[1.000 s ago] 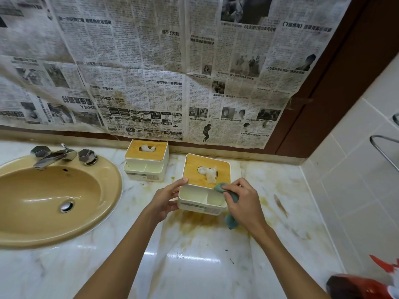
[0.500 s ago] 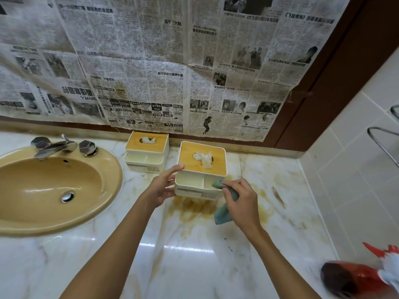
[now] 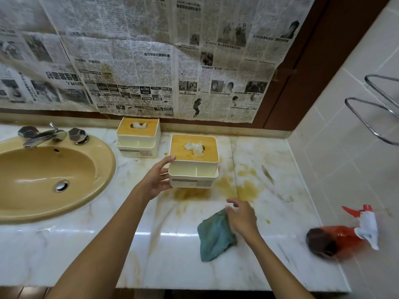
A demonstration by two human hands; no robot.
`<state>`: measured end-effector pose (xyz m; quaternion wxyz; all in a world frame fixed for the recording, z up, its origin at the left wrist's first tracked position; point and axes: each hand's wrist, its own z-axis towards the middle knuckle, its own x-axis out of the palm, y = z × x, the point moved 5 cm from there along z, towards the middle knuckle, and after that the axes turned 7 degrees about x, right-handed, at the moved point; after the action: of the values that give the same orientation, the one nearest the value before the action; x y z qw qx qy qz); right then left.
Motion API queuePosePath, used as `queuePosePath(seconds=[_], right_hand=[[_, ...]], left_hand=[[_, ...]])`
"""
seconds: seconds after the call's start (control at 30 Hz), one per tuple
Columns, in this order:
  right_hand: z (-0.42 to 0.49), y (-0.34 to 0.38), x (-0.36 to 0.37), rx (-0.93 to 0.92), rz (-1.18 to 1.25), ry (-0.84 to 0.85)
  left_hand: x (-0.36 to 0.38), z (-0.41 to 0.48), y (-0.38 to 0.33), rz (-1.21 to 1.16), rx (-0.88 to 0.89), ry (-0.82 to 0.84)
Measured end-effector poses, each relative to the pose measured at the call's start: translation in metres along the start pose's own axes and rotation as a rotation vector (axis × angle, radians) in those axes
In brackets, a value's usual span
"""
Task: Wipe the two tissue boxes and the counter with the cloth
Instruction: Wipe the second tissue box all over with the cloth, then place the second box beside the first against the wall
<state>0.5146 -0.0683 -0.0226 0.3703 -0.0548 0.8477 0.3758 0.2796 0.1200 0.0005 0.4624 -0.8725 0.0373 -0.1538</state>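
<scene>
Stained counter now bears the cloth, taken off the near tissue box by the right hand, fingers loosely spread at its edge; that box is still gripped by the left hand. Box wiping is judged paused; the far tissue box is left behind it.

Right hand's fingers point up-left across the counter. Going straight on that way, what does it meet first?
Probably the near tissue box, at its front right corner, held by the left hand. Only stained counter lies between; depth is unclear.
</scene>
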Motion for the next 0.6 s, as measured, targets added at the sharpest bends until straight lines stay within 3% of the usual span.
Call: queuePosePath(seconds=[0.03, 0.1, 0.23, 0.6], right_hand=[[0.000, 0.008, -0.007, 0.002, 0.187, 0.001], [0.001, 0.029, -0.010, 0.129, 0.569, 0.196], [0.006, 0.061, 0.001, 0.276, 0.754, 0.535], [0.041, 0.100, 0.002, 0.298, 0.996, 0.549]], left_hand=[[0.001, -0.001, 0.002, 0.003, -0.005, 0.007], [0.001, -0.001, 0.005, 0.006, -0.015, 0.016], [-0.004, -0.001, 0.010, -0.019, -0.046, 0.010], [-0.010, -0.003, -0.005, -0.253, 0.001, 0.005]])
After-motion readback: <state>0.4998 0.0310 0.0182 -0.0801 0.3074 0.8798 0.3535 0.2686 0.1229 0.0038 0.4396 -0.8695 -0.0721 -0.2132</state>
